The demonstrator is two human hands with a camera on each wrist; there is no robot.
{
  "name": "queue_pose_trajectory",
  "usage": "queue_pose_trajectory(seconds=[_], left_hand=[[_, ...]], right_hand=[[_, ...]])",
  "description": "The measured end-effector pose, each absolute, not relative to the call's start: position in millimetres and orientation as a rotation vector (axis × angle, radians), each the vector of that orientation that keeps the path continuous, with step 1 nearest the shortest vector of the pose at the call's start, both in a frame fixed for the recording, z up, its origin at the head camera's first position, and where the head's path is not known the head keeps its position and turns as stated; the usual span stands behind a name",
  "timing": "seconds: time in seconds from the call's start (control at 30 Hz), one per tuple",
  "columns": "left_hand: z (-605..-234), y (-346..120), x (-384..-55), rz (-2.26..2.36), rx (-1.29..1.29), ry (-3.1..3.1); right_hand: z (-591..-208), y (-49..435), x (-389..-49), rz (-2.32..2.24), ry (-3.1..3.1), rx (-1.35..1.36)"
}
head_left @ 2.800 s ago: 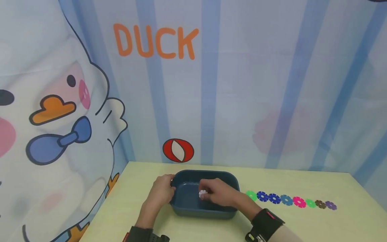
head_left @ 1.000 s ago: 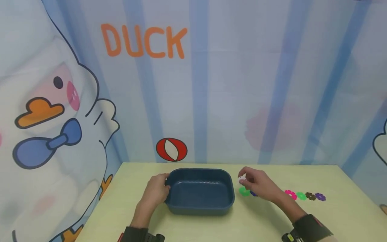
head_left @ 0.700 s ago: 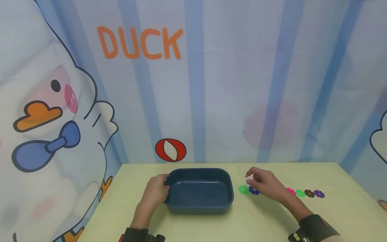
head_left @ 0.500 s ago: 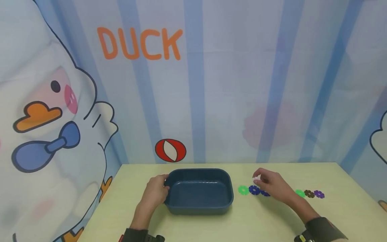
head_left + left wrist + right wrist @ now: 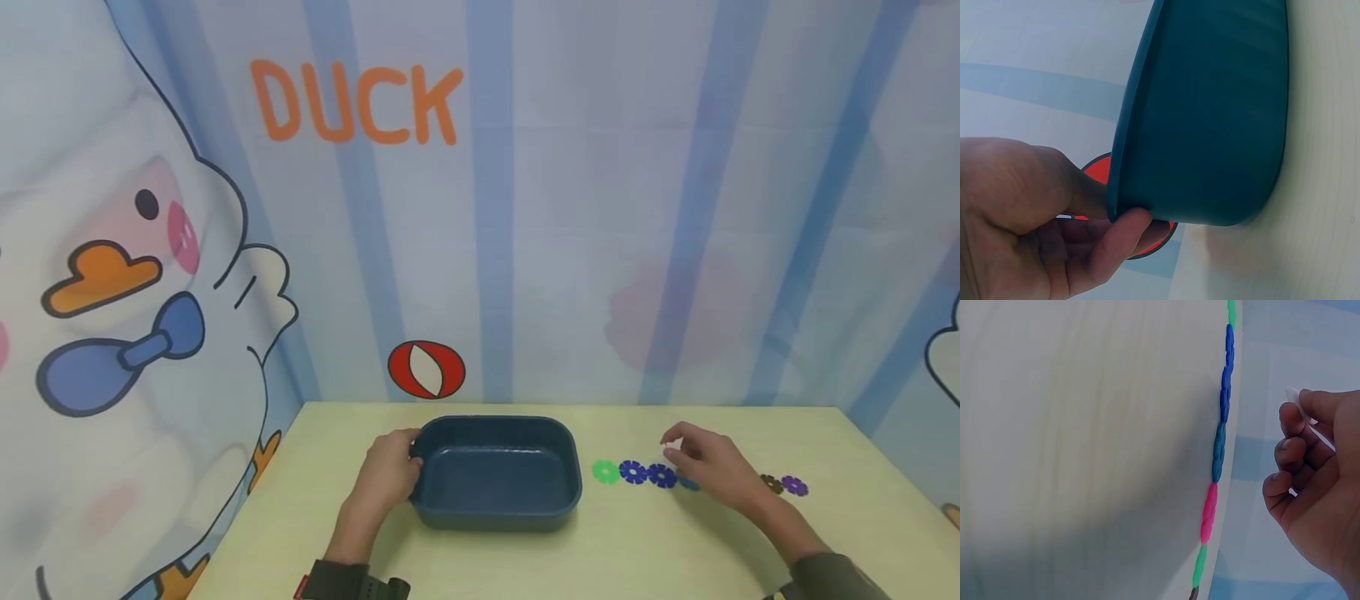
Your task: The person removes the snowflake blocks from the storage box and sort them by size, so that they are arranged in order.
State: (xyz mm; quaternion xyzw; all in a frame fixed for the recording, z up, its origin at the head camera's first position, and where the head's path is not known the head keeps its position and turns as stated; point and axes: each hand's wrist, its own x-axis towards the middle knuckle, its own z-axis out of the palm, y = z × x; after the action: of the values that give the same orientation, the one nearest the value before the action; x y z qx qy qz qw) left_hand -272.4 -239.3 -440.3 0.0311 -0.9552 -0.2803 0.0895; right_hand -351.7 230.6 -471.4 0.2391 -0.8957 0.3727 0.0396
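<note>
My left hand (image 5: pixel 386 473) grips the left rim of a dark blue rectangular basin (image 5: pixel 495 522) that stands on the table with nothing inside. In the left wrist view, the thumb and fingers pinch the basin's edge. My right hand (image 5: pixel 716 468) holds a small white snowflake disc (image 5: pixel 1293 397) between thumb and fingertips, above a row of coloured discs. From the left, that row shows a green disc (image 5: pixel 606 472), two dark blue discs (image 5: pixel 662 476) and a teal disc (image 5: pixel 688 482). A pink disc (image 5: pixel 1209 515) and a second green one (image 5: pixel 1199 567) are hidden behind the hand in the head view.
A brown disc (image 5: pixel 772 484) and a purple disc (image 5: pixel 795 486) end the row on the right. The pale yellow table (image 5: pixel 510 567) meets a striped blue curtain (image 5: pixel 570 250) printed with a duck at its back edge.
My right hand has lifted the white disc out of the basin and carried it rightward along the row. The left hand stays on the basin's rim.
</note>
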Motion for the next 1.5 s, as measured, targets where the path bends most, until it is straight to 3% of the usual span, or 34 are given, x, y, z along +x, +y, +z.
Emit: queue_pose_trajectory(seconds=[1.5], left_hand=[[-441.6, -240.1, -273.8, -0.822, 0.116, -2.851]], right_hand=[[-493.0, 364.7, -362.6, 0.742, -2.926, 0.389]])
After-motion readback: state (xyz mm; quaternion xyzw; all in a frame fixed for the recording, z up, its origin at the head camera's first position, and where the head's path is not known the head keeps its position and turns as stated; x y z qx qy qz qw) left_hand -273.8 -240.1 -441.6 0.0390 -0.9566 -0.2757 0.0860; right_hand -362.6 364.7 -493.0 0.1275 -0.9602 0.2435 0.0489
